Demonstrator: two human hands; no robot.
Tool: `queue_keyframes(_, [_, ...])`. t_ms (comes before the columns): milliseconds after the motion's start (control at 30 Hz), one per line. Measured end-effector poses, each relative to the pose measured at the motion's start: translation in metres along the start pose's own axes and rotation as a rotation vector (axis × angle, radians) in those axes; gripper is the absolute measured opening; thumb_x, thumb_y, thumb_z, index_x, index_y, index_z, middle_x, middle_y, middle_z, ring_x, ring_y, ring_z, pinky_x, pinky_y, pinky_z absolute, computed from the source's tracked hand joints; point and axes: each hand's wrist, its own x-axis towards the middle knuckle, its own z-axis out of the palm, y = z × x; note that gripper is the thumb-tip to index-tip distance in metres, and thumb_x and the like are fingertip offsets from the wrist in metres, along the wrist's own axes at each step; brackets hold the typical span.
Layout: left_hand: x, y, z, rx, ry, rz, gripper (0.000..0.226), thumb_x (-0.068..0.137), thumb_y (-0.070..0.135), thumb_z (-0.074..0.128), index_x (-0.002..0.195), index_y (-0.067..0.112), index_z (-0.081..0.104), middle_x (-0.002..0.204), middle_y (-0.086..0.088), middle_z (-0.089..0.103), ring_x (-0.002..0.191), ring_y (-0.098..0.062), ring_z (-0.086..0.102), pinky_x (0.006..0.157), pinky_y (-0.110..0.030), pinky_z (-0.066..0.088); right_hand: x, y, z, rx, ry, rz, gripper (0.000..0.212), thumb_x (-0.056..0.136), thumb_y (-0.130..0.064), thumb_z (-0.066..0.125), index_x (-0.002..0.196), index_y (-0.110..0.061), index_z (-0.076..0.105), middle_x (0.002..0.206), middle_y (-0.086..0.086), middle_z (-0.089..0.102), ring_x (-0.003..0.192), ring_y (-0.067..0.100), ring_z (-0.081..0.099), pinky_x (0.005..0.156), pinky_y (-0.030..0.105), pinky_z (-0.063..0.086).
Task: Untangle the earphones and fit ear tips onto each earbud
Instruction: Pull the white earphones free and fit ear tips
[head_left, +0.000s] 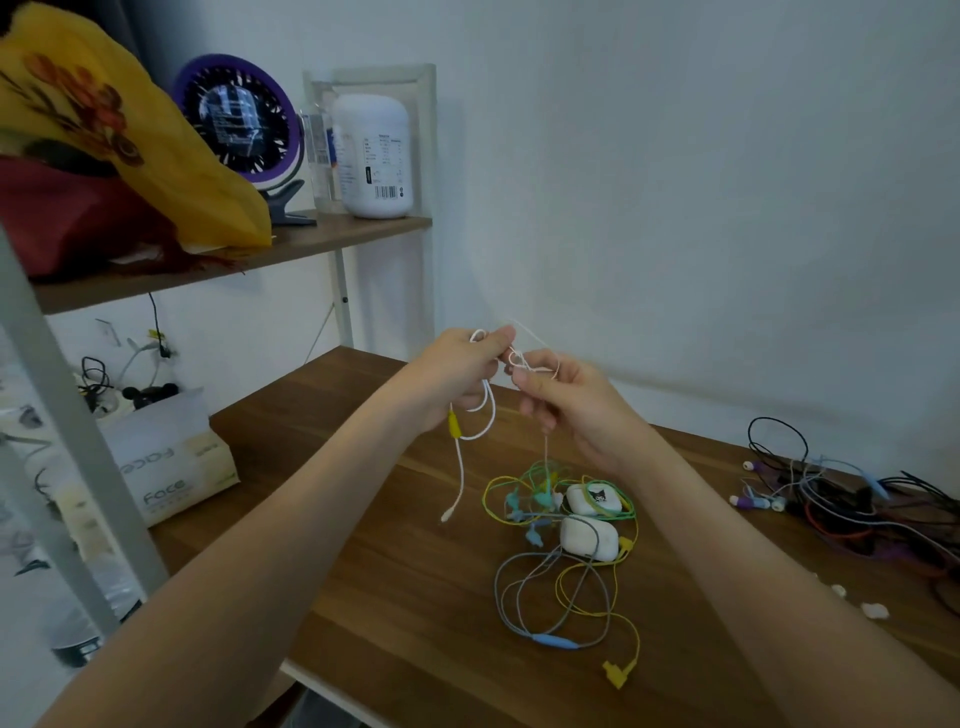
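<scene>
Both hands are raised above the wooden table (363, 571), holding a white earphone cable (480, 415). My left hand (462, 371) pinches a loop of it near the top. My right hand (566, 400) pinches a small knot of the same cable just to the right. The cable hangs down past a yellow piece to a white plug end (448, 516). Under the hands lies a tangle of green, yellow, grey and blue earphones (566, 545) around two white cases (589, 538). Small white ear tips (872, 609) lie at the right.
A second pile of black, purple and red earphone cables (852, 504) lies at the table's right edge. A tissue pack (171, 467) stands at the left. The shelf above holds a purple fan (239, 117), a white jar (371, 156) and a yellow cloth (104, 130).
</scene>
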Motion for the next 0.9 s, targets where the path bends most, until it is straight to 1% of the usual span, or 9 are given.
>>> queue_keyframes(100, [-0.007, 0.008, -0.002, -0.132, 0.003, 0.011, 0.035, 0.101, 0.032, 0.047, 0.072, 0.011, 0.049, 0.045, 0.007, 0.024, 0.033, -0.004, 0.017, 0.034, -0.017, 0.014, -0.002, -0.009, 0.000, -0.090, -0.013, 0.007, 0.015, 0.090, -0.007, 0.061, 0.104, -0.012, 0.059, 0.064, 0.002, 0.058, 0.050, 0.008, 0.050, 0.050, 0.018, 0.038])
queue_keyframes(167, [-0.011, 0.013, -0.004, -0.222, 0.003, 0.007, 0.035, 0.101, 0.032, 0.045, 0.073, 0.012, 0.047, 0.045, 0.007, 0.022, 0.031, -0.003, 0.016, 0.032, -0.015, 0.014, -0.005, -0.008, -0.003, -0.321, -0.050, 0.078, 0.016, 0.092, -0.006, 0.059, 0.106, -0.012, 0.061, 0.074, 0.001, 0.062, 0.062, 0.010, 0.056, 0.058, 0.018, 0.046])
queue_keyframes(233, [-0.014, 0.015, -0.007, -0.275, 0.003, -0.006, 0.034, 0.101, 0.033, 0.044, 0.073, 0.013, 0.046, 0.047, 0.007, 0.021, 0.032, -0.003, 0.014, 0.031, -0.015, 0.013, -0.008, 0.000, -0.009, -0.622, -0.078, 0.187, 0.013, 0.096, -0.016, 0.053, 0.100, -0.013, 0.065, 0.085, 0.005, 0.068, 0.075, 0.019, 0.063, 0.073, 0.025, 0.053])
queue_keyframes(300, [-0.017, 0.016, -0.010, -0.305, 0.008, -0.019, 0.034, 0.102, 0.033, 0.043, 0.074, 0.014, 0.046, 0.046, 0.007, 0.021, 0.032, -0.003, 0.014, 0.031, -0.015, 0.013, -0.010, 0.011, -0.014, -0.755, -0.069, 0.296, 0.024, 0.099, -0.026, 0.046, 0.093, -0.014, 0.067, 0.096, 0.010, 0.070, 0.087, 0.025, 0.067, 0.083, 0.038, 0.056])
queue_keyframes(467, [-0.024, 0.014, -0.016, -0.260, 0.032, -0.044, 0.031, 0.102, 0.033, 0.044, 0.081, 0.011, 0.052, 0.046, 0.007, 0.023, 0.033, -0.004, 0.016, 0.032, -0.016, 0.016, -0.018, 0.019, -0.014, -0.461, 0.166, 0.371, 0.030, 0.102, -0.025, 0.036, 0.091, -0.008, 0.058, 0.089, 0.016, 0.061, 0.062, 0.027, 0.069, 0.056, 0.032, 0.057])
queue_keyframes(567, [-0.026, 0.012, -0.016, -0.167, 0.047, -0.047, 0.031, 0.101, 0.032, 0.047, 0.086, 0.008, 0.058, 0.046, 0.007, 0.024, 0.034, -0.005, 0.017, 0.033, -0.017, 0.016, -0.014, 0.014, -0.016, -0.584, 0.327, 0.211, 0.030, 0.102, -0.025, 0.034, 0.088, -0.015, 0.059, 0.079, 0.005, 0.060, 0.071, 0.020, 0.059, 0.064, 0.029, 0.046])
queue_keyframes(633, [-0.029, 0.014, -0.014, -0.099, 0.051, -0.049, 0.031, 0.101, 0.032, 0.047, 0.087, 0.008, 0.061, 0.046, 0.007, 0.024, 0.036, -0.006, 0.017, 0.035, -0.018, 0.016, -0.012, 0.004, -0.015, -0.554, 0.365, 0.147, 0.029, 0.100, -0.021, 0.037, 0.093, -0.010, 0.063, 0.089, 0.003, 0.064, 0.081, 0.019, 0.058, 0.069, 0.027, 0.042])
queue_keyframes(767, [-0.033, 0.019, -0.004, -0.021, 0.003, -0.014, 0.031, 0.100, 0.032, 0.049, 0.089, 0.008, 0.064, 0.049, 0.006, 0.025, 0.038, -0.006, 0.018, 0.037, -0.018, 0.016, -0.029, -0.029, -0.015, -0.099, 0.230, 0.019, 0.024, 0.092, 0.003, 0.041, 0.095, -0.003, 0.064, 0.076, 0.011, 0.068, 0.084, 0.024, 0.067, 0.084, 0.031, 0.052])
queue_keyframes(900, [-0.034, 0.025, 0.019, -0.017, -0.113, 0.023, 0.031, 0.100, 0.032, 0.049, 0.086, 0.009, 0.065, 0.051, 0.006, 0.022, 0.036, -0.005, 0.015, 0.035, -0.017, 0.015, -0.060, -0.050, -0.025, 0.131, -0.045, 0.062, 0.041, 0.081, 0.015, 0.037, 0.108, -0.002, 0.061, 0.086, 0.016, 0.065, 0.080, 0.030, 0.068, 0.079, 0.040, 0.058])
